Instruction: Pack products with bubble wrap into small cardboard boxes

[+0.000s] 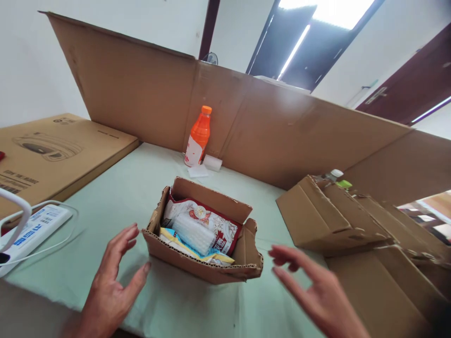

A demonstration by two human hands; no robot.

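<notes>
A small open cardboard box (197,270) stands on the pale green table cover, its top edges rough and cut. Inside lie a red and white printed food bag (197,213), a bubble-wrapped item (193,233) and a yellow and blue packet (218,258). Just off the box's left end is my left hand (118,277), fingers apart, holding nothing. My right hand (313,286) hovers beyond the right end, thumb and fingers spread and nothing between them. Neither hand touches the box.
An orange drink bottle (199,138) stands at the back by white pieces (212,163). Cardboard boxes with bottles (317,216) occupy the right. A large flat carton (59,155) and a white power strip (38,230) with a cable lie left. A cardboard wall (141,84) closes the rear.
</notes>
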